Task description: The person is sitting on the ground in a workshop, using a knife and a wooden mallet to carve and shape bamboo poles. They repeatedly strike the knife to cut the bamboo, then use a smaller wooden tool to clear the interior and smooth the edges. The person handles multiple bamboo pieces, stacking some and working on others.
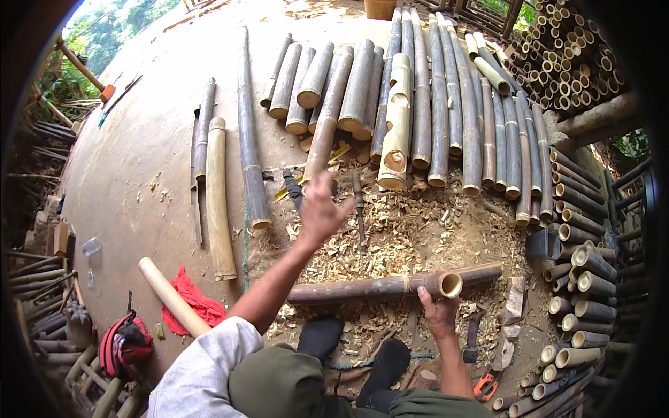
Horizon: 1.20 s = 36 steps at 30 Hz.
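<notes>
A dark bamboo tube [355, 289] lies crosswise in front of my feet, its hollow end facing me at the right. My right hand [440, 317] grips it by that end, thumb up along the side. Behind it, another bamboo piece [484, 272] sticks out to the right. My left hand [324, 212] is raised over the shavings, fingers apart and somewhat blurred, with nothing visible in it. Just beyond it is the lower end of a brownish bamboo pole [329, 132]; whether they touch I cannot tell. A narrow chisel-like tool [359, 209] lies right of that hand.
Wood shavings [397, 237] cover the middle ground. Bamboo poles [437, 104] lie in a row at the far side, one with carved openings [398, 125]. An orange-handled saw [486, 385] is at right, beside stacked bamboo [589, 285]. A red cloth [188, 301] and red-black bag [125, 345] lie left.
</notes>
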Motion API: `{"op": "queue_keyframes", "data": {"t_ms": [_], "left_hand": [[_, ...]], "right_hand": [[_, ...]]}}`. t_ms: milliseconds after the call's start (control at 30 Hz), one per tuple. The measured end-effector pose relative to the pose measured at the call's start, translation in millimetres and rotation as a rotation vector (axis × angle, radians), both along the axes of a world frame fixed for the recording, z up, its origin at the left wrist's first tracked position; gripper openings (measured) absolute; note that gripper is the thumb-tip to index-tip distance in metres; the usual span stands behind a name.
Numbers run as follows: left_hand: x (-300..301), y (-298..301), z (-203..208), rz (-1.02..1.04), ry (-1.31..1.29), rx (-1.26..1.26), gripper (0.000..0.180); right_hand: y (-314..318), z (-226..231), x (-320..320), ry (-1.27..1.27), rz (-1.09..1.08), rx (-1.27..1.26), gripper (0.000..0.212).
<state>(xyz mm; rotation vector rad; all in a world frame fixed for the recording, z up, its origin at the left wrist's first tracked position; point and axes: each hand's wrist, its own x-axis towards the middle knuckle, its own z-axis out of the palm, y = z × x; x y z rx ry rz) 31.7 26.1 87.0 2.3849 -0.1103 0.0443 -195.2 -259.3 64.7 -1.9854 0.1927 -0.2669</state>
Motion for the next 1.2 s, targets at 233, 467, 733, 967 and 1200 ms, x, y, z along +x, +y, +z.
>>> {"op": "queue_keyframes", "data": {"t_ms": [233,467,733,967,1200], "left_hand": [[145.0,48.3,-31.8,0.3,0.276,0.19,0.074],[111.2,60.0,-36.2,0.117,0.44,-0.832,0.055],[91.2,79.4,32.2,-0.199,0.54,-1.402,0.065],[58.4,-11.8,9.6,0.216,0.368,-1.617,0.044],[-70.3,-71.4,-13.8,0.234,0.784,-1.351,0.083]], "right_hand": [[17.0,6.5,-16.7,-0.002,-0.024,-0.029,0.06],[17.8,10.1,-17.0,-0.015,-0.027,0.011,0.054],[11.2,25.0,-33.4,-0.003,-0.015,-0.096,0.059],[11.1,35.3,-62.4,-0.026,-0.002,-0.202,0.059],[18.9,24.1,-69.6,-0.049,-0.012,-0.142,0.062]]}}
